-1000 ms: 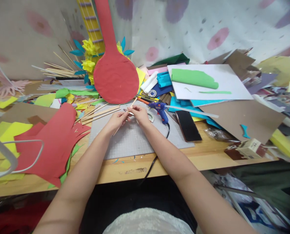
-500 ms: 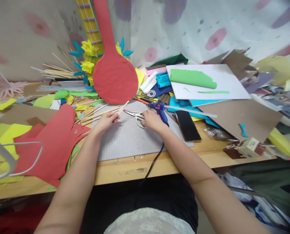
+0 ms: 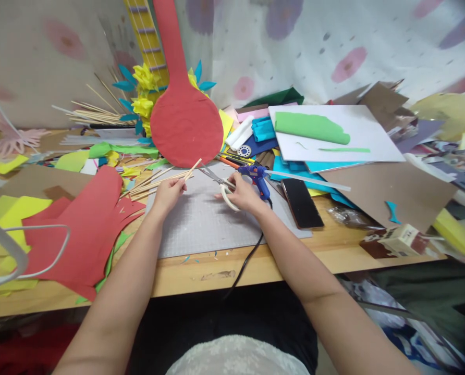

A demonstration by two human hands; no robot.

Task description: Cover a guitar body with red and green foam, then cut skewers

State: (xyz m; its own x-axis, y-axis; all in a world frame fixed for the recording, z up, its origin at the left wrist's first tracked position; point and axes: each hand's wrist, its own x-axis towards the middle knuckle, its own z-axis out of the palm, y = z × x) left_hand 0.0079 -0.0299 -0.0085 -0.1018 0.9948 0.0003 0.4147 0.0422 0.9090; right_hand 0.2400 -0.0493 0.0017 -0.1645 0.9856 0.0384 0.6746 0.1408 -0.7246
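Observation:
My left hand [image 3: 170,194] is closed on thin wooden sticks [image 3: 192,170], whose tips point up and to the right. More sticks [image 3: 146,188] lie beside and behind that hand. My right hand [image 3: 240,192] grips scissors with white handles [image 3: 228,198]; their blades are parted and point toward the stick tips. Both hands are over a grey cutting mat [image 3: 201,229]. A blue glue gun [image 3: 259,181] with a long clear glue stick lies just right of my right hand. Behind the hands stands a red banjo-shaped paper cutout [image 3: 187,125].
A black phone [image 3: 303,203] lies right of the mat. Red paper [image 3: 76,234] and yellow scraps cover the left side. A white board [image 3: 373,130] bears green paper at the back right. A small carton [image 3: 400,240] sits near the front edge. A black cord [image 3: 244,268] hangs over the edge.
My right hand has lifted the scissors off the mat and their blades have opened wider. The sticks in my left hand have shifted slightly left and more upright.

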